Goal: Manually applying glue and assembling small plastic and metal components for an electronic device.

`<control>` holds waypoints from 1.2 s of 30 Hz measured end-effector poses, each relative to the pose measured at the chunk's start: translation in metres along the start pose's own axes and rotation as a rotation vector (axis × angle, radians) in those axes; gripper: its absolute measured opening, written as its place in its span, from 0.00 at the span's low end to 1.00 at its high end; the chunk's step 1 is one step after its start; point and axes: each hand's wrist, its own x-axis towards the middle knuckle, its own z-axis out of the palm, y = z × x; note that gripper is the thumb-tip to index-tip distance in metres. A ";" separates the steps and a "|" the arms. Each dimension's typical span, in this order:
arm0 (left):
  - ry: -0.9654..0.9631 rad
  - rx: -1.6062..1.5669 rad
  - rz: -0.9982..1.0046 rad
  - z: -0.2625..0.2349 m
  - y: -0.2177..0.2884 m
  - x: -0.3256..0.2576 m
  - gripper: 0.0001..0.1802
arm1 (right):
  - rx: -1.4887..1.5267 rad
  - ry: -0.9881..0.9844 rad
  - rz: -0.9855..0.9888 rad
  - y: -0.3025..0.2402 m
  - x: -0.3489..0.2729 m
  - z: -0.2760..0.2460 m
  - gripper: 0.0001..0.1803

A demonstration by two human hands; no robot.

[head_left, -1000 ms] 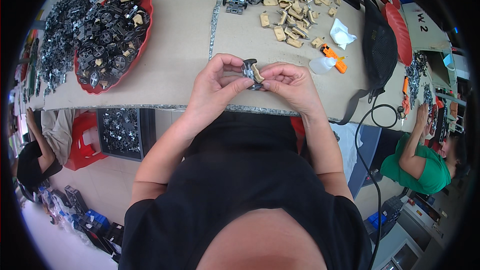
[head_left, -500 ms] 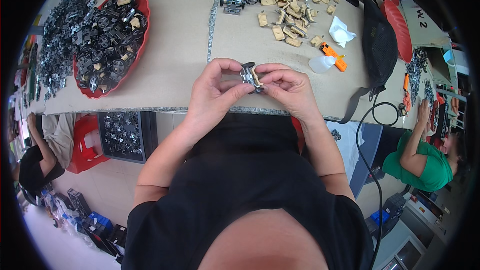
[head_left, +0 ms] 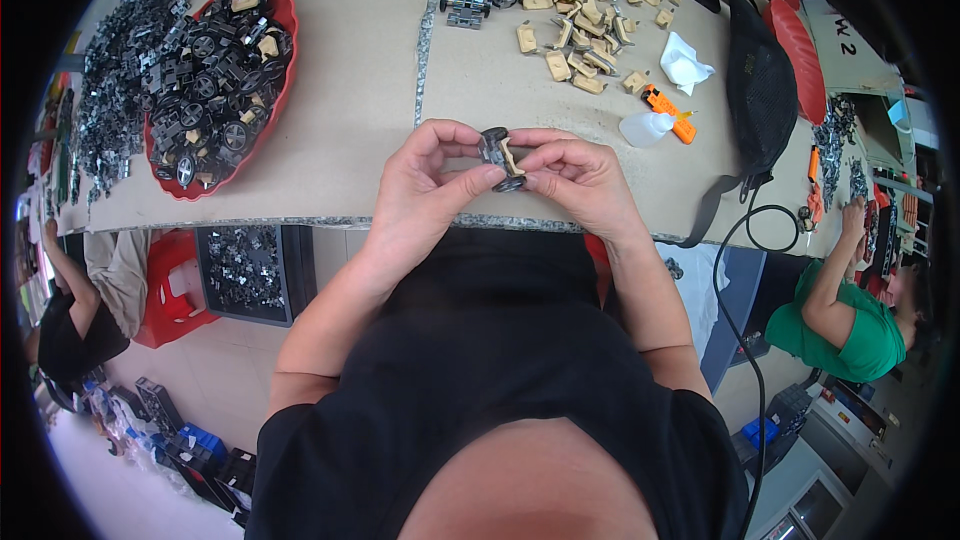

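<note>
My left hand [head_left: 425,190] and my right hand [head_left: 580,180] meet above the near edge of the cardboard-covered table [head_left: 350,120]. Together they pinch a small wheeled part [head_left: 500,158], dark grey with black wheels and a tan piece fitted on it. Thumbs and forefingers of both hands close around it. A red oval tray [head_left: 275,90] of dark wheeled parts lies to the left. Loose tan pieces [head_left: 575,30] are scattered at the far middle of the table.
A small white squeeze bottle with an orange cap [head_left: 650,125], a white cloth [head_left: 685,65] and a black bag [head_left: 760,90] lie at the right. A black crate of metal parts [head_left: 245,270] sits under the table. One person in green [head_left: 840,315] works right, another [head_left: 60,320] left.
Both hands keep hold of the small wheeled part and have shifted only slightly; the fingers adjust around it. The view has tilted a little.
</note>
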 end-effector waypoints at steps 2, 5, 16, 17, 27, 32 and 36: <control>0.000 0.021 0.014 0.000 0.000 -0.001 0.16 | -0.016 -0.012 -0.024 0.000 0.001 0.000 0.08; -0.006 0.016 0.024 0.000 0.000 -0.001 0.17 | 0.017 -0.006 -0.025 0.001 0.001 -0.001 0.12; -0.009 0.029 -0.011 0.001 0.005 -0.003 0.17 | 0.093 -0.038 0.157 -0.002 0.003 -0.009 0.22; -0.006 0.027 -0.023 0.001 0.007 -0.003 0.17 | 0.122 -0.021 0.142 -0.004 0.004 -0.008 0.22; -0.030 -0.029 -0.039 0.002 0.008 -0.003 0.16 | 0.127 -0.018 0.185 -0.011 0.008 -0.009 0.25; -0.027 -0.041 -0.044 0.004 0.007 -0.004 0.16 | 0.146 -0.002 0.204 -0.009 0.006 -0.012 0.24; -0.028 -0.028 -0.022 0.006 0.007 -0.004 0.16 | 0.143 -0.032 0.131 -0.004 0.004 -0.014 0.19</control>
